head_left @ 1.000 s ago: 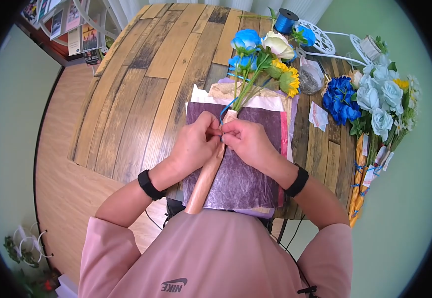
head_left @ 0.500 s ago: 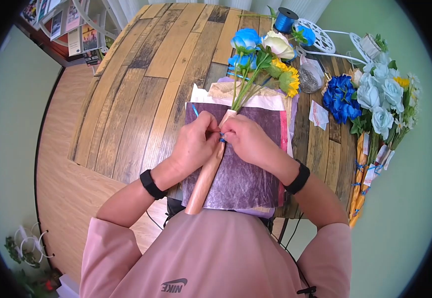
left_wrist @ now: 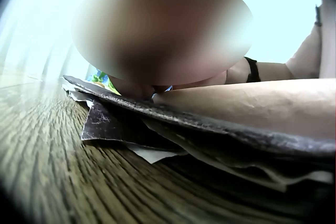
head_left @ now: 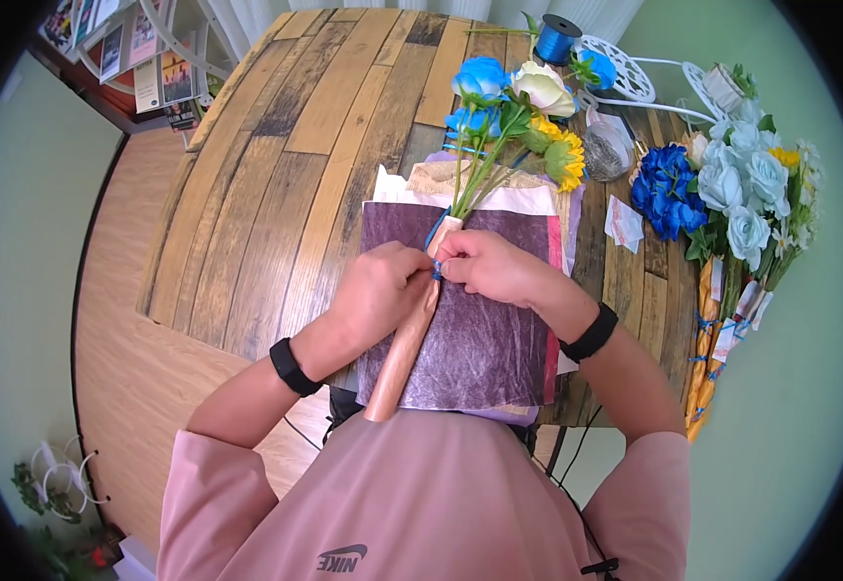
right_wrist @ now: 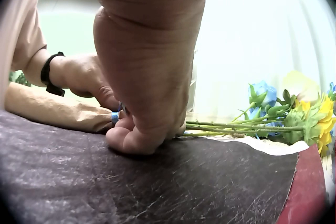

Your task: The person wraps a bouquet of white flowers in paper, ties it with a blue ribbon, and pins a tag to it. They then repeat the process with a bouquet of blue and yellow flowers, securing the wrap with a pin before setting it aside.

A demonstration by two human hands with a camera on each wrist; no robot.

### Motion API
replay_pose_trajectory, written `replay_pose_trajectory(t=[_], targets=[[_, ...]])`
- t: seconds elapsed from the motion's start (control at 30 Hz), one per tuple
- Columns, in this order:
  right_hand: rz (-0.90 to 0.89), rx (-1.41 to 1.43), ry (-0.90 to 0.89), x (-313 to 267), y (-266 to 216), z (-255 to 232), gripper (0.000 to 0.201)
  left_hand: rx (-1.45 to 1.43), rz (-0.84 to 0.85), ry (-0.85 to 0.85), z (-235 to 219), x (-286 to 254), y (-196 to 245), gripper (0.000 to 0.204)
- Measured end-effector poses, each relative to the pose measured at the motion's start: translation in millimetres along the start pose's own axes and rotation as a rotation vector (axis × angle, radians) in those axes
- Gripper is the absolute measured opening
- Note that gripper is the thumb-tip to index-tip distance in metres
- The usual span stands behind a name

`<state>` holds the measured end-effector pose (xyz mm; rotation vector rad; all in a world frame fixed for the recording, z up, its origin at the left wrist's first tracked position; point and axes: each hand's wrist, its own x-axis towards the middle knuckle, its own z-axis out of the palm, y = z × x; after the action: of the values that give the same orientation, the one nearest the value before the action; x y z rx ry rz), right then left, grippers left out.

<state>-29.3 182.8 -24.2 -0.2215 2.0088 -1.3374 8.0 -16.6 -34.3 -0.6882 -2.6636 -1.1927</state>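
Observation:
A bouquet lies on purple wrapping sheets (head_left: 479, 353), its stems wrapped in a brown paper roll (head_left: 404, 353). Blue ribbon (right_wrist: 115, 117) circles the roll's pinched-in neck. From the left, my left hand (head_left: 375, 290) pinches the ribbon at the neck with thumb and forefinger. My right hand (head_left: 501, 266) meets it from the other side, fingers curled and pinching ribbon at the same spot. A loose ribbon strand runs up beside the stems. Beyond the roll spread a blue flower (head_left: 480, 77), a white flower (head_left: 543, 89) and a sunflower (head_left: 565, 158). The left wrist view is largely filled by a blurred hand.
A blue ribbon spool (head_left: 559, 41) stands at the table's back, near a white metal stand (head_left: 625, 77). Dark blue flowers (head_left: 668, 194) and pale blue roses (head_left: 746, 184) lie along the right edge. A paper scrap (head_left: 624, 225) is on the wooden table (head_left: 247, 213).
The ribbon end that stuck out above my left hand half a second ago now shows beside the stems. My right hand and forearm have shifted slightly right; the bouquet stays in place.

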Motion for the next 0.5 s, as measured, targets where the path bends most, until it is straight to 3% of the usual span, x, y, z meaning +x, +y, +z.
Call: replay_pose_trajectory(t=[0.27, 0.5], targets=[[-0.063, -0.066, 0.052, 3, 9, 1, 0.013, 0.132, 0.041, -0.085, 0, -1, 6, 0.011], [-0.231, -0.061, 0.122, 2, 17, 3, 0.016, 0.036, 0.024, -0.076, -3, 0, 8, 0.009]])
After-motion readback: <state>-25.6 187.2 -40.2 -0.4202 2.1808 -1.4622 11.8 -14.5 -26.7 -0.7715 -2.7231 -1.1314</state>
